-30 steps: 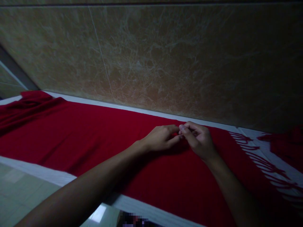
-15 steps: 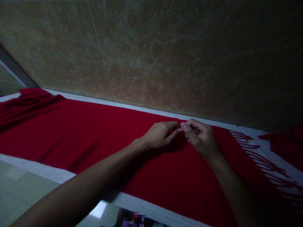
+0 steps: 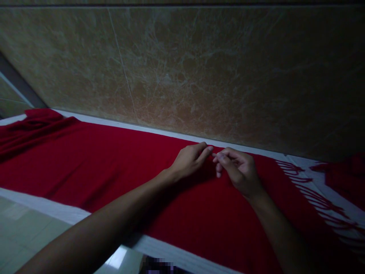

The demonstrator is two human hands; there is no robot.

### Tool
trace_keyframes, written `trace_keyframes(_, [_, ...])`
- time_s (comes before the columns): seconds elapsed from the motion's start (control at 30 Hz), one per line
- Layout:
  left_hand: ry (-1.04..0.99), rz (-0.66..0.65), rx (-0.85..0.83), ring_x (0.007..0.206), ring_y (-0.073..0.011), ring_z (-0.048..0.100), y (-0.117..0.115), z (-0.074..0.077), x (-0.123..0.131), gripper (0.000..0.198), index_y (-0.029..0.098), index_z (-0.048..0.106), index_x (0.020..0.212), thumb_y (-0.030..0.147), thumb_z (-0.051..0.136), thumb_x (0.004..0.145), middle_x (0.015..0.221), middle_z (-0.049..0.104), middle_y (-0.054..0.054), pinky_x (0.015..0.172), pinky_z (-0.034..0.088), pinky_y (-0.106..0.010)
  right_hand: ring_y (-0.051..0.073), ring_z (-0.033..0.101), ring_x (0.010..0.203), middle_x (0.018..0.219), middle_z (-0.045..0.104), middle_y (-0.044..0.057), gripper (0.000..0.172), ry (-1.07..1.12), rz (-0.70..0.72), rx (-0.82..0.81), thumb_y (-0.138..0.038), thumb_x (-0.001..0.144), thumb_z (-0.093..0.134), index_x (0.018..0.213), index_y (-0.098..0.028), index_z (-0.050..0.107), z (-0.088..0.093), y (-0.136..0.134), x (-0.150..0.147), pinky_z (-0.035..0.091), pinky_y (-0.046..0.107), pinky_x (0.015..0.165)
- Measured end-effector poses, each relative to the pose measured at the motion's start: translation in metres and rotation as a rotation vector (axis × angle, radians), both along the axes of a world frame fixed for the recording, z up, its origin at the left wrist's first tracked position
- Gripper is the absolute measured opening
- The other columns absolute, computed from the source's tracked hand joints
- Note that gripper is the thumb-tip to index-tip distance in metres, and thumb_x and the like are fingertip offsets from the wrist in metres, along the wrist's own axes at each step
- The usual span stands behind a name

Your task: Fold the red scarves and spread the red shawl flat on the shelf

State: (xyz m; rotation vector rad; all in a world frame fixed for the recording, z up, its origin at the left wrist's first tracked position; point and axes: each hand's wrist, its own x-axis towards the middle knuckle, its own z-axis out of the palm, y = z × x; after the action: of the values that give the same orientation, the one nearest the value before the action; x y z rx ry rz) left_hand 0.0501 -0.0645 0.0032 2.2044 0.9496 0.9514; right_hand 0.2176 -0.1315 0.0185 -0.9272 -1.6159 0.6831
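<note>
A long red fringed scarf (image 3: 137, 160) is spread out beneath both hands, with its tassels (image 3: 319, 198) at the right end. My left hand (image 3: 188, 160) is near the scarf's far edge, thumb and forefinger closed together. Just right of it, my right hand (image 3: 239, 169) has thumb and forefinger pinched, its other fingers curled loosely. The two sets of fingertips are close, with a small gap between them. Whatever either pinch holds is too small or hidden to make out.
The scarf lies on a white-covered table (image 3: 165, 245) against a brown marbled wall (image 3: 182, 72). Bunched red cloth (image 3: 42, 116) is at the far left. Another dark red cloth (image 3: 345, 179) lies at the right. Pale floor tiles (image 3: 25, 228) show below the near edge.
My left fingertips have drawn slightly up and away from the right ones, thumb now raised against the forefinger. Some right fingers have loosened downward. The view has tilted up a little.
</note>
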Motion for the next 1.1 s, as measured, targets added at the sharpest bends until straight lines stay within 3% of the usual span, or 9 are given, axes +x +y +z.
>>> trace_keyframes(0.43, [-0.198, -0.083, -0.183, 0.066, -0.0123, 0.045, 0.0024, -0.0037, 0.0027, 0.047, 0.017, 0.052, 0.072, 0.054, 0.042, 0.101, 0.068, 0.051, 0.002, 0.061, 0.034, -0.024, 0.013, 0.062, 0.050, 0.060, 0.063, -0.002, 0.035, 0.028, 0.075, -0.017, -0.048, 0.098, 0.063, 0.078, -0.020, 0.067, -0.0012, -0.0032, -0.0043, 0.051, 0.027, 0.054])
trace_keyframes(0.8, [-0.270, -0.207, -0.220, 0.066, -0.0117, 0.047, 0.0014, -0.0027, 0.0040, 0.042, 0.017, 0.053, 0.075, 0.046, 0.040, 0.103, 0.070, 0.051, 0.002, 0.066, 0.039, -0.025, 0.012, 0.061, 0.049, 0.059, 0.062, -0.003, 0.034, 0.025, 0.058, -0.004, -0.046, 0.098, 0.063, 0.076, -0.020, 0.067, 0.0013, -0.0038, -0.0029, 0.049, 0.026, 0.052])
trace_keyframes(1.1, [-0.248, -0.177, -0.190, 0.070, -0.0130, 0.051, 0.0010, -0.0033, 0.0038, 0.042, 0.016, 0.055, 0.077, 0.044, 0.039, 0.104, 0.073, 0.056, 0.000, 0.070, 0.043, -0.026, 0.013, 0.061, 0.049, 0.060, 0.062, -0.002, 0.036, 0.023, 0.058, -0.017, -0.049, 0.098, 0.063, 0.077, -0.020, 0.067, 0.0016, -0.0033, -0.0039, 0.049, 0.027, 0.052])
